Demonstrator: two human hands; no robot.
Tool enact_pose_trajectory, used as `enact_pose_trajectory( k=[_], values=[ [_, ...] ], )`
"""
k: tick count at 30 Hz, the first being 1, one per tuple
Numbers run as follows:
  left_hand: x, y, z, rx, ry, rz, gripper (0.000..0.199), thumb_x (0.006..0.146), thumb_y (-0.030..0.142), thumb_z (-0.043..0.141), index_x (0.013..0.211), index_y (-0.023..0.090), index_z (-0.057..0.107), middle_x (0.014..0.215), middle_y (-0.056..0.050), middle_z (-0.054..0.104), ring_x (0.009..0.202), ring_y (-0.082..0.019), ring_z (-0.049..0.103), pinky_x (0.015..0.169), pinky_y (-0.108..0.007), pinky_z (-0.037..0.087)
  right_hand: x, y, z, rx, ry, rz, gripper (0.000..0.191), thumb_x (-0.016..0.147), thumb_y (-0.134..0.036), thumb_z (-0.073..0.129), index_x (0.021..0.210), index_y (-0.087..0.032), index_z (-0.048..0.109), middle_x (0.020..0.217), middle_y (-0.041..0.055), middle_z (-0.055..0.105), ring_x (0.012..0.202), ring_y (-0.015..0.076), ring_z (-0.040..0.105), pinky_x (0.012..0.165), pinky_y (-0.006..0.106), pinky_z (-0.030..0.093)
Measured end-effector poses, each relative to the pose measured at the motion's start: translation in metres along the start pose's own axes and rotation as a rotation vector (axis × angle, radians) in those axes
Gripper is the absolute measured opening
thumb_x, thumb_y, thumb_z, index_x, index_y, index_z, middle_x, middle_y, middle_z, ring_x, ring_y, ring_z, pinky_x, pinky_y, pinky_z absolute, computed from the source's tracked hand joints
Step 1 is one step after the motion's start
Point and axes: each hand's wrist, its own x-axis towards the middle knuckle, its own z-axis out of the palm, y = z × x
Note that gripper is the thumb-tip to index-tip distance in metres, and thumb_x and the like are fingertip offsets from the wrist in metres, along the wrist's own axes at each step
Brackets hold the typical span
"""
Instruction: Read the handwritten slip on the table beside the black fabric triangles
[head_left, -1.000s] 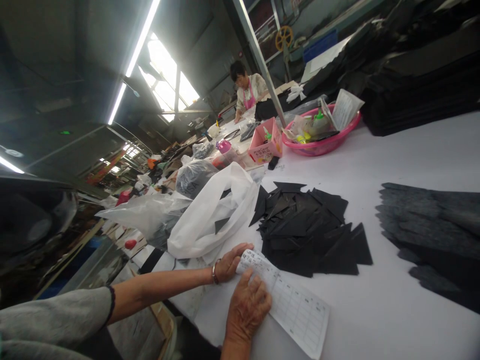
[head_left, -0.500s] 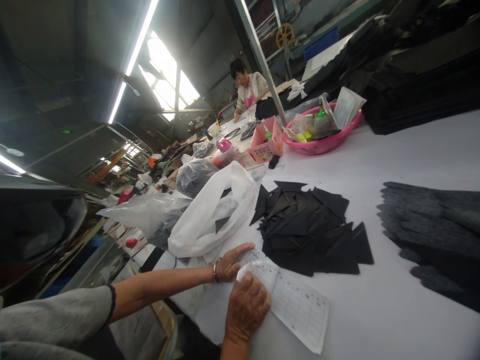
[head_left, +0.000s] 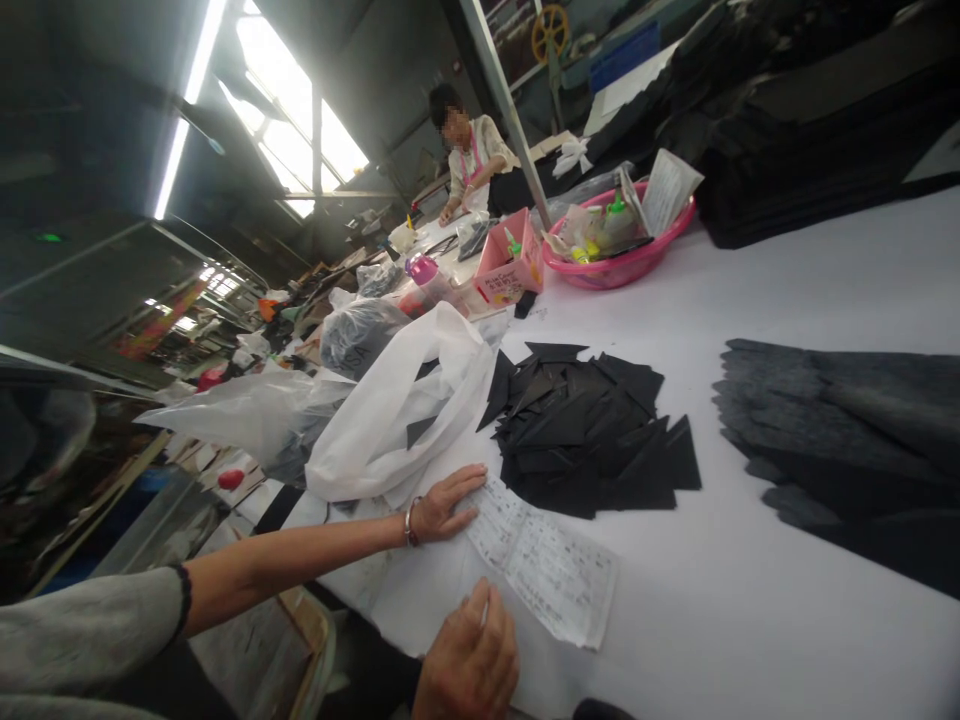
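Note:
An open notebook (head_left: pixel 559 575) with handwriting on both pages lies on the white tabletop. At its left edge my left hand (head_left: pixel 446 505) rests palm down, fingers stretched out, a bracelet at the wrist. Nearer to me, my right hand (head_left: pixel 471 655) is just off the notebook's lower edge. Its fingers are curled and pressed together; a pale sliver shows between them, too small to name. Right behind the notebook is a heap of black cut pieces (head_left: pixel 581 430). Beside the heap lies a white plastic bag (head_left: pixel 341 455) with dark pieces showing in its opening.
Layered dark grey sheets (head_left: pixel 840 430) lie at the right. A pink basin (head_left: pixel 622 265) with bottles and papers and a pink box (head_left: pixel 510 265) stand farther back. Filled clear bags (head_left: pixel 360 335) line the left side. A metal post (head_left: pixel 510 115) rises there; beyond, a person (head_left: pixel 472 155) works.
A notebook page has been turned over, and handwriting replaces the printed grid. My right hand has let go of the page and drawn back toward me. The view has shifted slightly.

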Motion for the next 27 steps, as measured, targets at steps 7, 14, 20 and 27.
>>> enact_pose_trajectory(
  k=[7,14,20,27],
  values=[
    [0.001,0.003,-0.005,-0.038,0.085,0.034,0.061,0.097,0.051,0.025,0.142,0.013,0.040,0.157,-0.005,0.029,0.146,-0.023,0.013,0.121,-0.037,0.031,0.041,0.021,-0.021,-0.310,-0.043,-0.064,0.062,0.096,-0.004,0.028,0.155,-0.008,0.011,0.128,0.0230,0.059,0.116,0.0324,0.061,0.089,0.047,0.052],
    [0.000,0.001,-0.003,-0.002,0.116,0.073,0.059,0.099,0.046,0.026,0.145,0.010,0.035,0.157,-0.007,0.027,0.146,-0.025,0.017,0.120,-0.038,0.034,0.031,0.032,-0.009,-0.387,-0.033,-0.101,0.048,0.094,-0.005,0.036,0.140,-0.009,0.050,0.129,0.0231,0.058,0.112,0.0368,0.061,0.086,0.047,0.054],
    [0.000,-0.003,0.003,0.000,0.152,0.124,0.064,0.096,0.042,0.034,0.153,0.015,0.020,0.158,-0.011,0.024,0.146,-0.026,0.018,0.120,-0.047,0.036,0.035,0.029,-0.011,-0.514,-0.044,-0.124,0.039,0.092,-0.004,0.042,0.121,-0.010,0.067,0.128,0.0205,0.060,0.110,0.0342,0.062,0.085,0.042,0.056],
    [0.001,0.001,-0.002,-0.017,0.183,0.116,0.068,0.094,0.035,0.042,0.155,0.025,0.015,0.155,-0.008,0.032,0.143,-0.028,0.027,0.114,-0.053,0.044,0.047,0.016,-0.014,-0.548,-0.093,-0.105,0.042,0.087,-0.001,0.050,0.124,-0.013,0.066,0.124,0.0208,0.060,0.106,0.0348,0.062,0.086,0.044,0.055]
  ],
)
